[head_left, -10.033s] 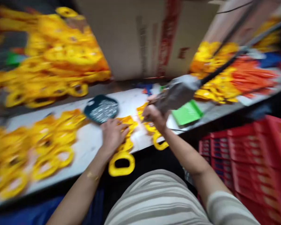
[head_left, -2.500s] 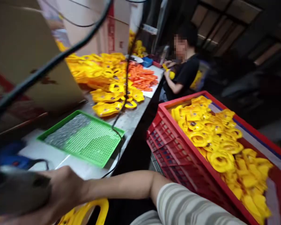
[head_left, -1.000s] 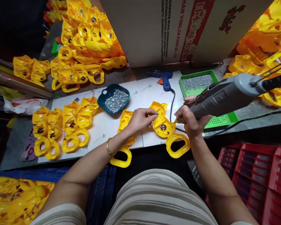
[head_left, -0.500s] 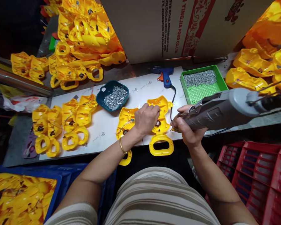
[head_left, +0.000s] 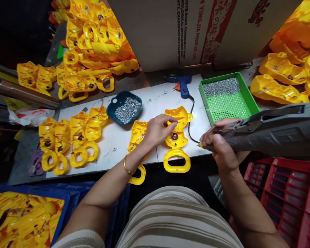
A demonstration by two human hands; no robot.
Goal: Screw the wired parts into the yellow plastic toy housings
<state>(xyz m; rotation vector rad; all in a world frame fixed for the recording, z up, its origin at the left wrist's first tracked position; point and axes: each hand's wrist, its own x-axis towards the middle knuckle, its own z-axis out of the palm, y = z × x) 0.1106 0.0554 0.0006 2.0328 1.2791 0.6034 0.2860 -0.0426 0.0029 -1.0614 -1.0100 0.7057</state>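
Note:
My left hand point(head_left: 158, 130) is over the yellow plastic shell point(head_left: 179, 137), its thumb and forefinger pinched close together; whatever they hold is too small to name. A round dark metal part sits in the shell, and a yellow handle ring point(head_left: 177, 169) hangs past the table edge. Another yellow shell with wires point(head_left: 137, 135) is partly hidden behind my left wrist. My right hand point(head_left: 223, 144) is wrapped round the grey electric screwdriver point(head_left: 274, 132), whose tip points left, to the right of the nearer shell.
A dark green bowl of screws point(head_left: 124, 107), a blue glue gun point(head_left: 183, 86) and a green tray of screws point(head_left: 223, 98) are on the table. Yellow shells point(head_left: 77, 127) lie left and are heaped behind. A cardboard box point(head_left: 170, 34) stands behind; red crates point(head_left: 286, 193) are lower right.
The screwdriver and my right hand have moved right, away from the shell. My left hand has shifted slightly left and turned, its fingers now more extended and the shell more visible.

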